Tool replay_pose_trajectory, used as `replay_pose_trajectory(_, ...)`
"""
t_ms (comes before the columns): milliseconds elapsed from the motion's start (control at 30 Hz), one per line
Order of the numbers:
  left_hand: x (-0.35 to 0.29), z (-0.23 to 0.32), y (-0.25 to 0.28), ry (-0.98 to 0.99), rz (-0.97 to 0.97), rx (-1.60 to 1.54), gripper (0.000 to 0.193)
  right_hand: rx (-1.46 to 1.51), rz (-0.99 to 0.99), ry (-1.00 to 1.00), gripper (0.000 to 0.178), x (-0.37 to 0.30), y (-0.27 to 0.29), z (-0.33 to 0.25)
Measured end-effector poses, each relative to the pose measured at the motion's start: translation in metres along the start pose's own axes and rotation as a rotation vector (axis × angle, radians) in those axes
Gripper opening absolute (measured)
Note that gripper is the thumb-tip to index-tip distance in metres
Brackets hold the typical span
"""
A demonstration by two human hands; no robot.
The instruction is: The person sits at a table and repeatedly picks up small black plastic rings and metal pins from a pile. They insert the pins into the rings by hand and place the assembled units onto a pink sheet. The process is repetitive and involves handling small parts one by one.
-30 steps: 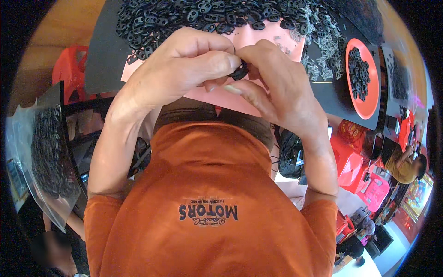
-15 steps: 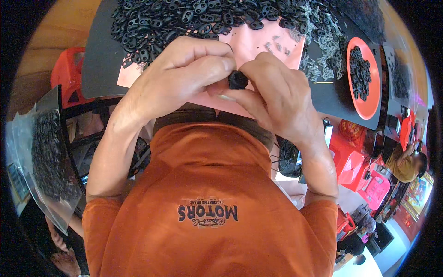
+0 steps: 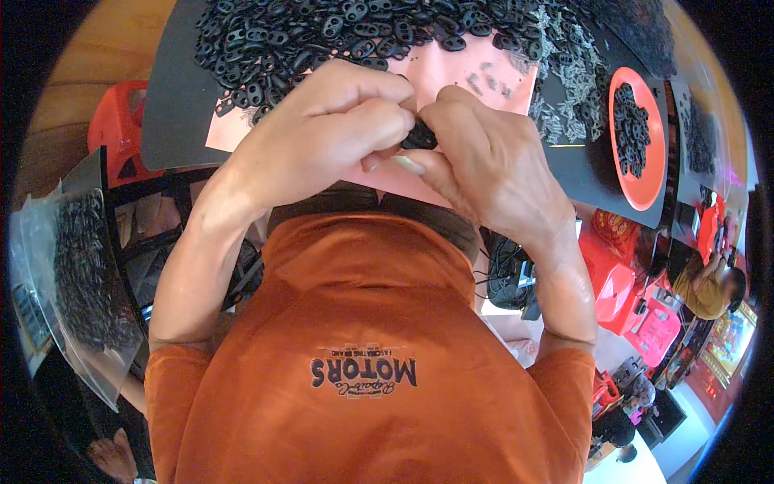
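Observation:
Close together over the front of the table, both my hands are closed around one small black plastic cord lock part (image 3: 420, 137). My left hand (image 3: 330, 133) pinches it from the left, thumb against its side. From the other side my right hand (image 3: 498, 157) grips it between thumb and curled fingers. Fingers cover most of the part, so its full shape is hidden. Just beyond lies a large heap of black two-holed cord lock pieces (image 3: 322, 36). Small metal springs (image 3: 564, 89) are piled to the right of the heap, with a few loose on the pink sheet (image 3: 439, 68).
An orange-red oval dish (image 3: 639, 189) with black pieces sits at the table's right. Red plastic stools (image 3: 121, 133) stand around. At the left hangs a clear bag (image 3: 89, 274) of black parts. Another person's hand (image 3: 113, 456) shows at lower left; a seated person (image 3: 705, 286) is far right.
The black part has turned between my fingers and now shows another side. My right hand has shifted slightly; my left has barely moved. The other person's hand at lower left has moved.

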State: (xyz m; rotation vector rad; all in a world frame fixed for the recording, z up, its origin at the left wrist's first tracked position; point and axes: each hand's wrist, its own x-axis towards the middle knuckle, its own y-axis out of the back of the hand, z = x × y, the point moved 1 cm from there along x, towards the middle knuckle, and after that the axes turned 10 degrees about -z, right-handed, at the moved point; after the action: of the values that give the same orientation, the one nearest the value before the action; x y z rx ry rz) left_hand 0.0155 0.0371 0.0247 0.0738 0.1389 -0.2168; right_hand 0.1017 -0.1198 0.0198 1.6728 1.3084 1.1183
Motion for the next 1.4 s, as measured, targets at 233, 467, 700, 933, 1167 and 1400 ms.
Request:
replay_pose_trajectory(233,0.0,-0.005,-0.003,0.051,0.019,-0.048,0.022,0.036,0.002,0.036,0.025,0.009,-0.001,-0.004)
replay_pose_trajectory(467,0.0,-0.006,-0.001,-0.01,0.022,-0.021,0.023,0.115,0.018,0.022,0.03,0.009,-0.007,0.001)
replay_pose_trajectory(700,-0.004,0.001,0.002,-0.026,0.079,0.056,0.022,0.541,0.08,-0.159,0.023,-0.009,0.008,0.005)
replay_pose_trajectory(933,-0.006,0.008,0.003,0.035,0.073,0.19,0.02,0.885,0.019,-0.276,0.028,-0.011,0.009,0.001)
replay_pose_trajectory(1167,0.0,0.018,0.0,0.013,0.017,0.259,0.02,0.965,0.031,-0.249,0.022,-0.012,0.016,0.0)
replay_pose_trajectory(1400,0.003,0.015,-0.01,0.07,0.12,-0.12,0.018,0.518,0.146,-0.142,0.024,-0.013,0.012,0.002)
